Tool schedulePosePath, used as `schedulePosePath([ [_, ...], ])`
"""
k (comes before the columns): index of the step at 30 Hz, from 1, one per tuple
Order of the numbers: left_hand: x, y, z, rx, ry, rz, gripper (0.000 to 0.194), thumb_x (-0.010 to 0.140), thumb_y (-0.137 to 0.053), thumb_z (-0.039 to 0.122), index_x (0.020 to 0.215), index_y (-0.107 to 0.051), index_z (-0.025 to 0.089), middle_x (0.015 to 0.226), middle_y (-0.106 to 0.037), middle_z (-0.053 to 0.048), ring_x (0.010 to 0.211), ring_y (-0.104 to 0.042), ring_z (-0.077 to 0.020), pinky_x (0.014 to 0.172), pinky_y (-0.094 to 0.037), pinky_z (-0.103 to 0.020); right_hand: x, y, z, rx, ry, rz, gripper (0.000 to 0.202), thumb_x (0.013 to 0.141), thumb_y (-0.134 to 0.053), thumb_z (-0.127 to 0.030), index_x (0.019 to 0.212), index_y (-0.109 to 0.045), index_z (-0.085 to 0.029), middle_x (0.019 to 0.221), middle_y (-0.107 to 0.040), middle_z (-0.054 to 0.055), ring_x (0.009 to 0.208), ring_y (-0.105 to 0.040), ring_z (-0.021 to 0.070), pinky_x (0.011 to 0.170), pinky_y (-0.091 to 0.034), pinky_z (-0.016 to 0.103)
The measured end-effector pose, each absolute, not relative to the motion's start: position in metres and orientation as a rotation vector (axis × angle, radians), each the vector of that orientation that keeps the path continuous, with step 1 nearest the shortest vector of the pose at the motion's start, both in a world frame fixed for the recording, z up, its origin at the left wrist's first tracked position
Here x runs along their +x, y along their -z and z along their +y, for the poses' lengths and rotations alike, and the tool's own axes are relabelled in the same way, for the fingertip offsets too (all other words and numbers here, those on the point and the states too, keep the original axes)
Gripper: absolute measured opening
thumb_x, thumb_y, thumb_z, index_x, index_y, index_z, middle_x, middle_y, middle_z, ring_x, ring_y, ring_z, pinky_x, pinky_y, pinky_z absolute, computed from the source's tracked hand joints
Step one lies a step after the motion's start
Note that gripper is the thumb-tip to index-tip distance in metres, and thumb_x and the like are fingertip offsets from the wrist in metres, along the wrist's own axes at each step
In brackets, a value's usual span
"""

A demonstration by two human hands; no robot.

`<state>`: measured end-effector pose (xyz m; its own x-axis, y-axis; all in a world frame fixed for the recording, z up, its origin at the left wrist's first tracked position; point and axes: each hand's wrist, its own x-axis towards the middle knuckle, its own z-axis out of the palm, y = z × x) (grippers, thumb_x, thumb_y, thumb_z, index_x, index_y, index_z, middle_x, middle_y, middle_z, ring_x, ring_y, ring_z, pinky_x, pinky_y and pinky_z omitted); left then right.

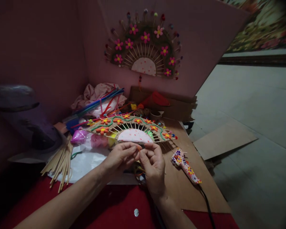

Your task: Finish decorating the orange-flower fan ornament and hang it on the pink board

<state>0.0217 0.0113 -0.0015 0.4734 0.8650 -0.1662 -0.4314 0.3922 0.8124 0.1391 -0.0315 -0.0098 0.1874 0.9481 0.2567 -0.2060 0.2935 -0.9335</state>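
Observation:
Both my hands meet in front of a fan-shaped ornament [135, 136] decorated with orange flowers, a wavy green strip and beaded sticks. The fingertips of my left hand [125, 156] and my right hand [152, 160] are pinched around a thin orange strand [139, 148]. Only a bit of the strand shows; the fingers cover the rest. Beneath my hands lie partly hidden objects too dark to name. Right of my right hand rests a glue gun [186, 167] wrapped in flowered material, its black cord running toward me.
A bundle of thin wooden sticks [59, 165] lies left on a white sheet [89, 162]. Coloured pipe cleaners [102, 101] and cloth pile up behind. Another flowered fan [144, 47] hangs on the pink wall. Brown board [205, 194] covers the table's right side; red cloth [105, 206] the front.

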Motion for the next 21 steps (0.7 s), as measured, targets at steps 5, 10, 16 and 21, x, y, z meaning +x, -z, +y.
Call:
schedulePosePath([
  [5, 0.0212, -0.0027, 0.0101, 0.801, -0.903, 0.716, 0.038, 0.058, -0.083, 0.038, 0.082, -0.073, 0.010, 0.056, -0.060, -0.003, 0.042, -0.042, -0.0040, 0.038, -0.020, -0.015, 0.1402, 0.0108, -0.0299, -0.939, -1.018, -1.040, 0.028, 0.083, -0.062, -0.030, 0.103, -0.044, -0.020, 0.067, -0.060, -0.004, 0.060, -0.057, 0.0099, 0.055, -0.043, 0.021],
  [10, 0.0209, -0.0042, 0.0101, 0.951, -0.991, 0.760, 0.034, 0.057, -0.083, 0.040, 0.065, -0.066, 0.012, 0.047, -0.056, 0.000, 0.037, -0.035, -0.0030, 0.037, -0.018, -0.017, 0.1385, 0.0104, -0.0305, -0.980, -1.023, -1.093, 0.026, 0.083, -0.061, -0.030, 0.100, -0.045, -0.019, 0.064, -0.060, -0.005, 0.057, -0.055, 0.0097, 0.054, -0.043, 0.021],
  [16, 0.0226, -0.0005, 0.0109, 0.980, -1.124, 0.872, 0.041, 0.052, -0.083, 0.046, 0.055, -0.056, 0.014, 0.040, -0.044, 0.006, 0.034, -0.028, -0.0025, 0.036, -0.016, -0.018, 0.1380, 0.0156, -0.0286, -1.063, -0.972, -1.231, 0.016, 0.085, -0.058, -0.032, 0.092, -0.052, -0.018, 0.065, -0.058, -0.003, 0.058, -0.055, 0.0103, 0.053, -0.042, 0.021],
  [21, 0.0245, -0.0018, 0.0087, 0.943, -1.130, 0.874, 0.044, 0.052, -0.083, 0.046, 0.054, -0.053, 0.015, 0.039, -0.039, 0.008, 0.033, -0.026, -0.0019, 0.035, -0.015, -0.017, 0.1388, 0.0183, -0.0267, -1.101, -0.848, -1.318, 0.016, 0.087, -0.057, -0.033, 0.086, -0.058, -0.017, 0.074, -0.063, 0.001, 0.068, -0.058, 0.0125, 0.061, -0.046, 0.024],
])
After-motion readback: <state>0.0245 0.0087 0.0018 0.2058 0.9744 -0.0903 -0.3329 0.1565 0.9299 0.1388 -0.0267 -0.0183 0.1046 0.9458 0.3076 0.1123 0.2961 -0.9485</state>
